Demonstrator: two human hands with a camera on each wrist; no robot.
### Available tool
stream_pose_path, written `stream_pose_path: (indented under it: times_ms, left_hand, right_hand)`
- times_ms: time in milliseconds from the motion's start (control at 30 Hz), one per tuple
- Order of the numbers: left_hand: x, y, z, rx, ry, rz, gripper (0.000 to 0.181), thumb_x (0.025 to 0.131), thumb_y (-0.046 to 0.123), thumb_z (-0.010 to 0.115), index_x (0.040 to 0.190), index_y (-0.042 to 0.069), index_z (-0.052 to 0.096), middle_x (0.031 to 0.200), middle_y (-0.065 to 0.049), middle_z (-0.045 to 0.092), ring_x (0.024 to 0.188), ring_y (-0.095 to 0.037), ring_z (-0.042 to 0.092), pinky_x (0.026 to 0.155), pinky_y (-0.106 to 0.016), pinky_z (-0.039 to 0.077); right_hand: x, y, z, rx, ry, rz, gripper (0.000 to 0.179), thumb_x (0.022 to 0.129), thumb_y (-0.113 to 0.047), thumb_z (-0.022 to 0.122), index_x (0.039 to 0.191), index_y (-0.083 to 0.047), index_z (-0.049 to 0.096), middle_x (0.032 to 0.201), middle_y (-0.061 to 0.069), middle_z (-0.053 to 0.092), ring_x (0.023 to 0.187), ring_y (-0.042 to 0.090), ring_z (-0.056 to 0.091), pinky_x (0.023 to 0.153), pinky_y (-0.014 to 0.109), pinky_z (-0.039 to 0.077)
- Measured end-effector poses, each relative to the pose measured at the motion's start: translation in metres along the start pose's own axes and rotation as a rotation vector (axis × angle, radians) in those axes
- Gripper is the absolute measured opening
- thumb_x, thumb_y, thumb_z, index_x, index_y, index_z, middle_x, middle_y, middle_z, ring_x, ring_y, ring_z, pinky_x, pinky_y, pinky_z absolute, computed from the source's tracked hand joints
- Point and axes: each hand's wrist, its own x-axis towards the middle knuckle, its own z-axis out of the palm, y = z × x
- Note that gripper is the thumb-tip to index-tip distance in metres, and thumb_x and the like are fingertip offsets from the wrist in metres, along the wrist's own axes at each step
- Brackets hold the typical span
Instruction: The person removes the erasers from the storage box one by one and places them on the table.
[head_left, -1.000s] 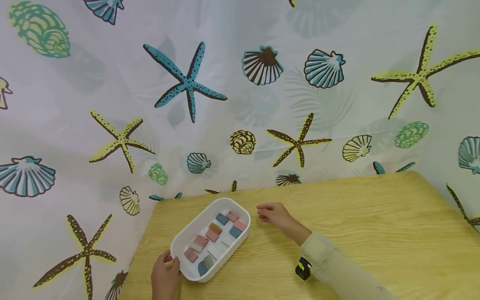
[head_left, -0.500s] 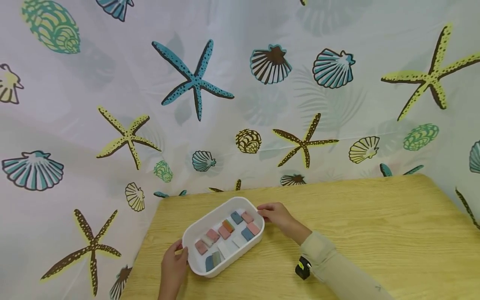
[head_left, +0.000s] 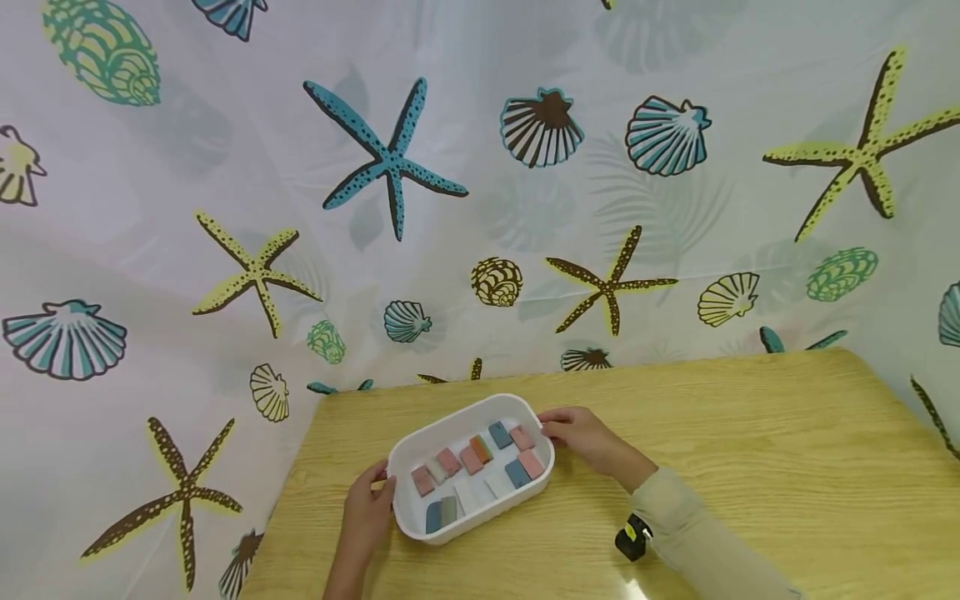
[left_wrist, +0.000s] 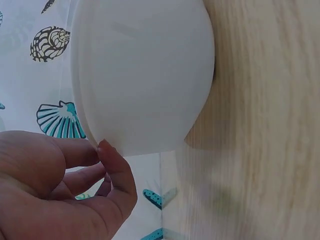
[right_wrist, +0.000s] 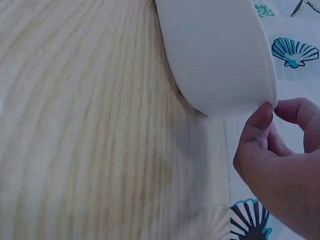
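A white oval-ended tub (head_left: pixel 480 512) stands at a slant on the table, its right end farther back. Inside lie several small flat blocks that look like erasers: pink ones (head_left: pixel 472 459), blue ones (head_left: pixel 500 434), white ones (head_left: pixel 498 483) and an orange-green one (head_left: pixel 481 449). My left hand (head_left: pixel 367 510) pinches the tub's left rim between thumb and fingers; the left wrist view shows the thumb tip on the outer wall (left_wrist: pixel 145 75). At the opposite end my right hand (head_left: pixel 588 439) pinches the rim, thumb outside, as the right wrist view shows.
The wood-grain table (head_left: pixel 712 433) extends to the right of the tub. A black device with a yellow-green mark (head_left: pixel 632 537) is at the right wrist. A white curtain (head_left: pixel 480 208) printed with starfish and shells hangs behind and at the sides.
The tub has moved to the right, with the left hand on its rim. My right hand, apart from it at first, came to grip the right end and has shifted right as well.
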Motion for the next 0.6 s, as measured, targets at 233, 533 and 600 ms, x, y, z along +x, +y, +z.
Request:
stream_pose_path:
  times_ms: [233, 533, 600]
  left_hand:
    - [0.009, 0.004, 0.012, 0.025, -0.039, 0.038, 0.037, 0.094, 0.005, 0.051, 0.128, -0.008, 0.048, 0.113, -0.021, 0.054, 0.09, -0.029, 0.06, 0.069, -0.031, 0.052]
    - [0.019, 0.016, 0.03, 0.007, -0.106, 0.085, 0.036, 0.095, 0.007, 0.051, 0.128, -0.006, 0.049, 0.113, -0.02, 0.054, 0.089, -0.028, 0.06, 0.07, -0.032, 0.052]
    - [0.021, 0.02, 0.034, -0.001, -0.125, 0.088, 0.035, 0.095, 0.007, 0.051, 0.128, -0.005, 0.05, 0.112, -0.019, 0.054, 0.089, -0.028, 0.06, 0.07, -0.032, 0.052]
  right_hand:
    - [-0.012, 0.008, -0.019, 0.0, -0.036, 0.003, 0.034, 0.092, -0.008, 0.053, 0.121, 0.01, 0.052, 0.116, 0.021, 0.056, 0.092, 0.021, 0.057, 0.078, 0.029, 0.049]
    - [-0.034, 0.009, -0.043, 0.065, -0.044, 0.009, 0.038, 0.093, -0.006, 0.05, 0.124, 0.015, 0.045, 0.119, 0.026, 0.051, 0.095, 0.023, 0.055, 0.079, 0.029, 0.048]
    - [-0.039, 0.008, -0.049, 0.072, -0.035, 0.011, 0.038, 0.093, -0.006, 0.05, 0.124, 0.015, 0.044, 0.118, 0.026, 0.051, 0.094, 0.023, 0.055, 0.079, 0.029, 0.048]
